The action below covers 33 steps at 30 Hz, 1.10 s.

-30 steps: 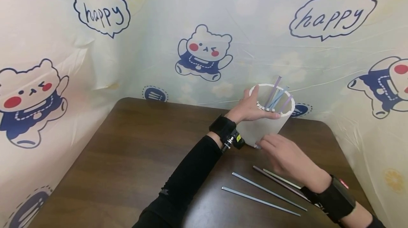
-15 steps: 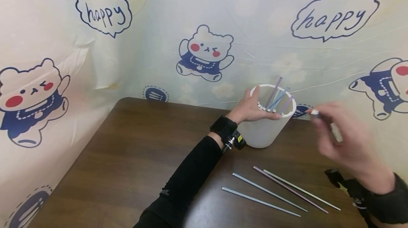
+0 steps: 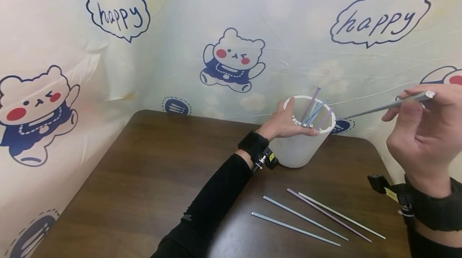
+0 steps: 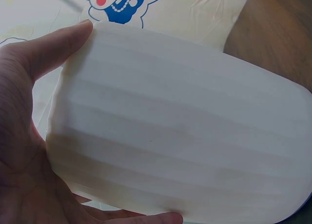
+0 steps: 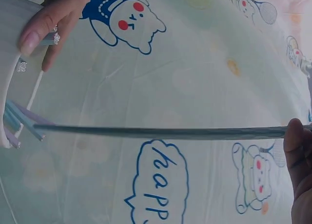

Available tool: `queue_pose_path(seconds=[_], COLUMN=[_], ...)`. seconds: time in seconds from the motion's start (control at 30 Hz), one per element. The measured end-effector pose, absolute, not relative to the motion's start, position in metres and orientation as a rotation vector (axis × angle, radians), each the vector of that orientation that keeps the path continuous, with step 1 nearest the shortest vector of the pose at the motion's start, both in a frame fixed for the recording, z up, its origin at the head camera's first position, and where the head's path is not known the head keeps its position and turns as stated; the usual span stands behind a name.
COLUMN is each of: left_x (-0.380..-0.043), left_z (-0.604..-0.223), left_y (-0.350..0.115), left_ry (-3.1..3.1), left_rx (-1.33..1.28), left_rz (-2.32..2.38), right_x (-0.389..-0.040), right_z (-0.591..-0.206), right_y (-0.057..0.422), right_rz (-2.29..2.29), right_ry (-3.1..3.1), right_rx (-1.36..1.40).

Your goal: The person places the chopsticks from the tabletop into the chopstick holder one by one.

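My left hand holds the rim of a white bin, thumb toward me and fingers across its mouth. In the left wrist view, that hand spans the bin's pale ribbed wall. Several purple and blue sticks lean inside the bin. At the right, my raised right hand pinches a long grey-blue stick near its silvery end. The stick slants toward the bin's rim; in the right wrist view, its far end appears beside the sticks in the bin, but I cannot tell whether they touch.
Several loose sticks lie on the brown table: two blue ones, a purple one and a pale green one. A printed cloth backdrop rises behind and along both sides.
My right hand has moved from low in front of the bin to the right and upward, and the pinched stick's length now shows. The left hand and bin stay put.
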<state>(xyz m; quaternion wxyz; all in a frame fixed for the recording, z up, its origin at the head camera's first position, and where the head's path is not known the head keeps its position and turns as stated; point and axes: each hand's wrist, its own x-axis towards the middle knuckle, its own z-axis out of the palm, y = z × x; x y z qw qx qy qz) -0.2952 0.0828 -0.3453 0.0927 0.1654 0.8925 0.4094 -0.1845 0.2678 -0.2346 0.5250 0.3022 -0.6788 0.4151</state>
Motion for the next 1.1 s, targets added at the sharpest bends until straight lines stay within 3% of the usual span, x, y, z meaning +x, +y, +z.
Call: queue_pose_path(seconds=[0.27,0.7,1.1], left_x=[-0.296,-0.296,-0.296], left_z=[-0.348,-0.347,-0.345], left_y=[0.083,0.085,0.084], left_ry=[2.652,2.655,2.633], left_rx=[0.493,0.498,0.501], left_rz=[1.218,1.221,1.231], right_x=[-0.207,-0.249,-0.256], right_z=[-0.242,-0.298,-0.334], right_y=[0.270,0.289,0.296], right_rz=[1.147,1.381,1.308], right_ry=[-1.652,-1.802,-1.929], right_rx=[0.581,0.426,0.295])
